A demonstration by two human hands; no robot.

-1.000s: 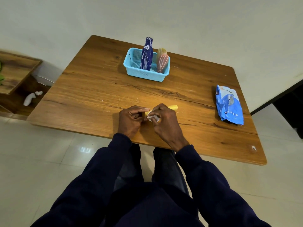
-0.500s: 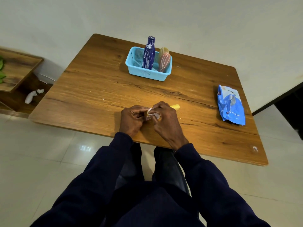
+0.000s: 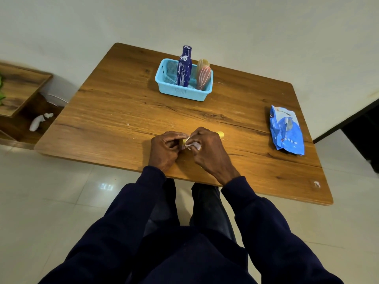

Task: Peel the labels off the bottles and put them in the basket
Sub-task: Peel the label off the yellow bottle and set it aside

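A yellow bottle [image 3: 220,134] lies on the wooden table [image 3: 123,111] near its front edge, mostly hidden under both hands. My left hand [image 3: 165,149] grips the bottle's near end with curled fingers. My right hand [image 3: 207,149] lies over the bottle's body and pinches a crumpled white label [image 3: 191,144] lifted off it. At the back of the table a light blue basket [image 3: 180,92] holds a dark blue bottle [image 3: 184,67], a pink bottle [image 3: 203,77] and a tan bottle [image 3: 202,62], all upright.
A blue and white plastic packet [image 3: 286,131] lies on the table's right side. A low wooden shelf [image 3: 18,89] stands to the left on the tiled floor, with a white object [image 3: 40,121] on its lower level. A wall runs behind the table.
The white label has come further off the yellow bottle between my hands. The hands stay in the same place on the table; the camera view has shifted slightly.
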